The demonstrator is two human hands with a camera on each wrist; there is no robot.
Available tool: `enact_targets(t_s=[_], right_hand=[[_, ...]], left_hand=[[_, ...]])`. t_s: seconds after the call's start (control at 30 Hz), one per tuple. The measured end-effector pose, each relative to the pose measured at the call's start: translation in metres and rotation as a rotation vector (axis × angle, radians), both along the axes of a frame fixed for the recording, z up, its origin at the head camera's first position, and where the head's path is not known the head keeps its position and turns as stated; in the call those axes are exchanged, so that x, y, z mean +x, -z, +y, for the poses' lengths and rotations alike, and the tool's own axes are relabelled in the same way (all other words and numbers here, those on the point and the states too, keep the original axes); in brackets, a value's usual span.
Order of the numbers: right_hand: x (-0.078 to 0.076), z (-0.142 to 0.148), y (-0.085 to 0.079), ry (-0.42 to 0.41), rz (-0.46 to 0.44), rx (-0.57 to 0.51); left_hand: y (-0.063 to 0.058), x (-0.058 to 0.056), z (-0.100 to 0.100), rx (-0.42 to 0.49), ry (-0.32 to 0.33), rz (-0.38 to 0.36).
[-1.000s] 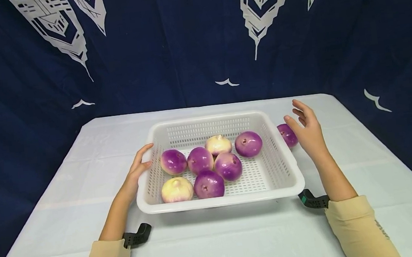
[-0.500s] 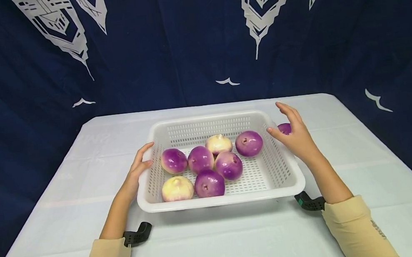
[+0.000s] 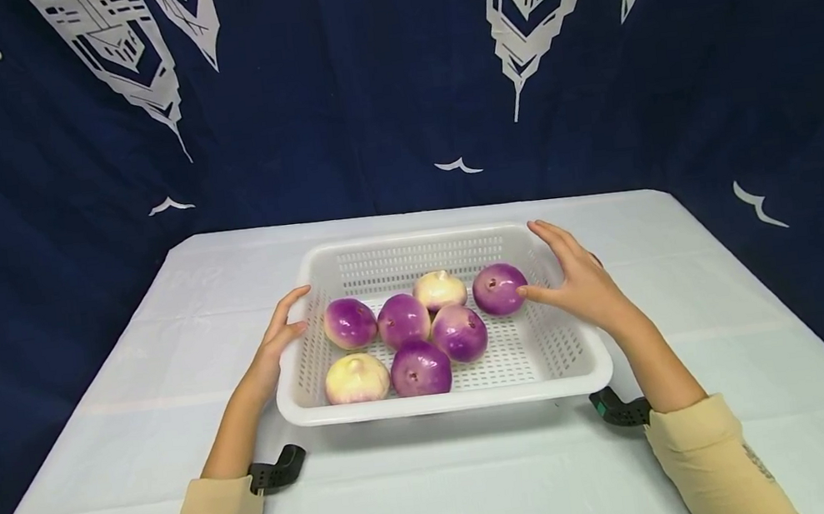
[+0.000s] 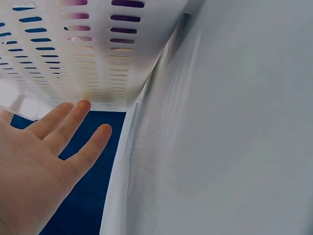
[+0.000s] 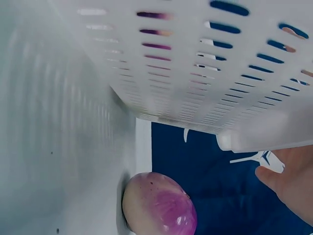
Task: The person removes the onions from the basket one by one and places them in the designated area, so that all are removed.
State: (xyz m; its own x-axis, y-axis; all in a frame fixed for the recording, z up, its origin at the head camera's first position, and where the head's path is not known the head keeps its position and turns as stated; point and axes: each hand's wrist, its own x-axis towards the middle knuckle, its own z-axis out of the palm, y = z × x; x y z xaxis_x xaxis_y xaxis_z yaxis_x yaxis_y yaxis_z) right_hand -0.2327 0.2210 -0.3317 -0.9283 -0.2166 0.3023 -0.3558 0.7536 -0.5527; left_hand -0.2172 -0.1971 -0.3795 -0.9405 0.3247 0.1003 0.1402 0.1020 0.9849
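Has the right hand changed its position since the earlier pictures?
Yes, leftward. In the head view, the right hand was outside the white basket, beside its right rim; now it reaches over that rim, farther from the right edge of the table.

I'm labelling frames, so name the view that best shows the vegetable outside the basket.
Right wrist: the vegetable appears large and unobstructed, though cropped below. Head: the right hand hides nearly all of it. Left wrist: it isn't visible.

Left hand (image 3: 274, 347) sits at 8 o'clock, fingers (image 4: 68, 128) extended and spread; left forearm (image 3: 227, 431) points to 1; right hand (image 3: 584, 285) sits between 3 and 4, thumb (image 3: 542, 293) toward 9, wide of fingertips; right forearm (image 3: 656, 357) points to 11.
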Motion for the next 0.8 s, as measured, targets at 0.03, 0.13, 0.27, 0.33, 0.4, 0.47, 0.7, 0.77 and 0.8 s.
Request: enact_targets(t_s=[0.03,0.13,0.27,0.33,0.4,0.47,0.7,0.77,0.8], right_hand=[[0.001,0.0,0.0,0.0,-0.005,0.011],[0.002,0.0,-0.002,-0.012,-0.006,0.046],[-0.002,0.0,-0.003,-0.063,0.001,0.123],[-0.005,-0.001,-0.004,-0.094,-0.004,0.163],[-0.007,-0.002,-0.005,-0.116,-0.011,0.2],[-0.01,-0.005,-0.006,-0.129,-0.011,0.235],[-0.019,-0.014,-0.008,-0.157,-0.038,0.373],[-0.021,-0.017,-0.008,-0.17,-0.05,0.398],[-0.022,-0.018,-0.008,-0.176,-0.057,0.41]], left_hand=[[0.0,0.0,0.001,0.0,0.003,0.002],[0.001,0.0,0.002,0.002,0.007,-0.001],[-0.001,0.0,0.002,-0.005,-0.005,-0.002],[-0.002,0.001,0.002,-0.007,-0.01,-0.001],[-0.003,0.001,0.002,-0.006,-0.014,0.001],[-0.003,0.0,0.002,-0.004,-0.012,0.002],[0.002,-0.001,0.0,-0.002,-0.001,0.003],[0.002,-0.002,0.0,-0.006,0.0,0.005],[0.003,-0.002,0.0,-0.009,0.0,0.005]])
